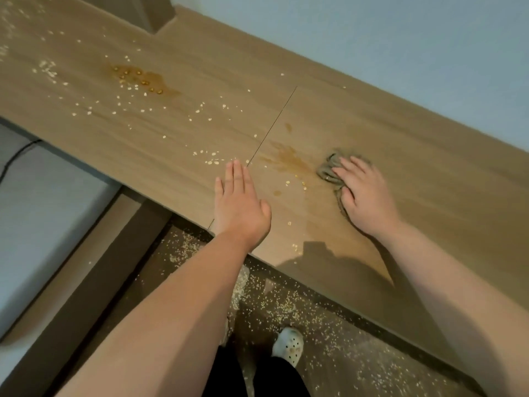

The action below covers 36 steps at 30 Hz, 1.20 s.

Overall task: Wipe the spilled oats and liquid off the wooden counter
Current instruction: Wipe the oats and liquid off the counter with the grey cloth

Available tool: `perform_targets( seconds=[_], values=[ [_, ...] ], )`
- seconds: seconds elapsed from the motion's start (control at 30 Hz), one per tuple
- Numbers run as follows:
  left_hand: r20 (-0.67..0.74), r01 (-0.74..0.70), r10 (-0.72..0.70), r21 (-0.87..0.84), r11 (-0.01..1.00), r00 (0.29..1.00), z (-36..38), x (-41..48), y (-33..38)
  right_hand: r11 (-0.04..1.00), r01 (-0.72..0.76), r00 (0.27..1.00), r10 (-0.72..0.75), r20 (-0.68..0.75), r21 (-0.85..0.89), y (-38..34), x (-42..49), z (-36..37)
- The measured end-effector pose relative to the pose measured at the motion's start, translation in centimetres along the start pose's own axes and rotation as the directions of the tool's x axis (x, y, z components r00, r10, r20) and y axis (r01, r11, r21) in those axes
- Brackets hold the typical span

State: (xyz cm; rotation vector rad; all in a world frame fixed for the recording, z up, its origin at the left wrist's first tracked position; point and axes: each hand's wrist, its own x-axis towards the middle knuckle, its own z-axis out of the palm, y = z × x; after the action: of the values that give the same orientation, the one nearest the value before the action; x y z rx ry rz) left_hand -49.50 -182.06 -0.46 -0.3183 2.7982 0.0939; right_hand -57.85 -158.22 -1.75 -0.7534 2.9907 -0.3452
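Right hand flat on cloth; left hand flat, empty.
Sweep left through stain, pressing firmly, gathering oats.

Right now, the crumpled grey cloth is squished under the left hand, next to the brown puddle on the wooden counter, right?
Not quite. The head view shows the crumpled grey cloth pressed under the right hand, not the left hand, which is flat and holds nothing. The rest holds: the cloth sits next to the brown puddle on the wooden counter.
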Motion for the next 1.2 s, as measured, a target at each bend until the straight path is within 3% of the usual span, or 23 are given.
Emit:
perform_targets(
  seconds=[0.1,0.2,0.4,0.57,0.67,0.8,0.9,1.0,1.07,1.2],
  values=[
    [-0.040,0.016,-0.016,-0.008,1.000,0.999,0.5,-0.1,0.1,0.983,-0.183,0.977,0.185,-0.106,0.021,4.0,2.3,-0.5],
    [-0.069,0.017,-0.020,-0.037,0.999,0.997,0.7,-0.1,0.1,0.926,-0.377,0.906,0.375,-0.193,0.029,5.6,7.0,-0.8],
    [-0.096,0.025,-0.030,-0.053,0.998,0.995,1.0,0.0,0.1,0.935,-0.351,0.911,0.352,-0.217,0.044,5.6,15.0,-1.0],
    [-0.106,0.015,-0.024,-0.091,0.996,0.994,1.2,0.1,0.0,0.886,-0.461,0.858,0.459,-0.229,0.050,4.1,19.6,-0.7],
    [-0.099,0.018,-0.026,-0.087,0.996,0.995,1.3,0.1,0.0,0.928,-0.372,0.909,0.368,-0.197,0.016,4.1,20.2,-0.5],
    [-0.104,0.021,-0.029,-0.081,0.996,0.994,1.2,0.1,-0.1,0.996,-0.061,0.987,0.070,-0.143,0.061,2.6,17.0,-0.3],
    [-0.105,0.022,-0.030,-0.078,0.997,0.994,1.2,0.1,0.0,0.967,0.218,0.975,-0.208,-0.082,0.135,-0.4,10.9,0.2],
    [-0.101,0.022,-0.030,-0.082,0.996,0.994,1.1,0.1,-0.1,0.924,0.341,0.939,-0.343,-0.021,0.174,-1.8,6.1,0.6],
    [-0.104,0.023,-0.032,-0.081,0.996,0.994,1.1,0.0,0.0,0.926,0.317,0.948,-0.302,-0.099,0.207,-1.0,6.5,-0.3],
    [-0.115,0.026,-0.037,-0.097,0.995,0.993,1.1,0.0,0.0,0.982,0.011,0.976,0.030,-0.214,0.187,3.0,15.1,-1.6]
  ],
)
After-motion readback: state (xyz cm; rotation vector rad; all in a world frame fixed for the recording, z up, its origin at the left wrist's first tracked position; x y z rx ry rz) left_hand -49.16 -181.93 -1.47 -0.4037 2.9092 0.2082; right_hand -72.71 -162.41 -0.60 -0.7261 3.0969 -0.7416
